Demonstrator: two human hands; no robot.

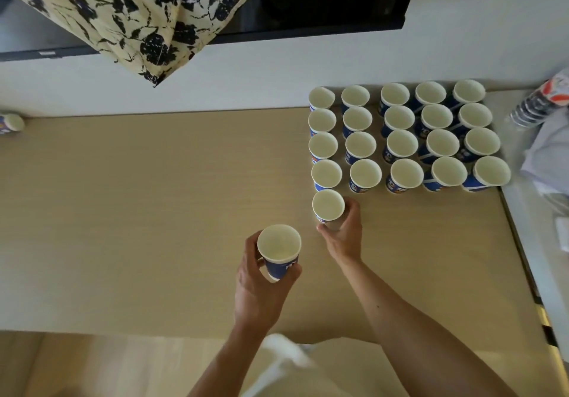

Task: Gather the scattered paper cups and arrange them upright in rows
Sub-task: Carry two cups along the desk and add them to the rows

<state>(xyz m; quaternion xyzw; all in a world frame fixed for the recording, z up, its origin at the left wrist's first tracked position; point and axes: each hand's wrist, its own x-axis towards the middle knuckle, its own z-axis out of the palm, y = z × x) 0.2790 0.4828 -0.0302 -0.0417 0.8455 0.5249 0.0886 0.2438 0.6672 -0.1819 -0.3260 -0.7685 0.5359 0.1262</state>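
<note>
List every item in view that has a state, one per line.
Left hand: holding a cup upright above the table.
Right hand: gripping a cup upright at the near end of the leftmost column.
Cup grid: twenty upright, five columns of four.
Stray cup: far left, on its side.

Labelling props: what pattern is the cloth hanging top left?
Pale yellow cloth with a dark navy berry-and-leaf print, seen in the head view.
</note>
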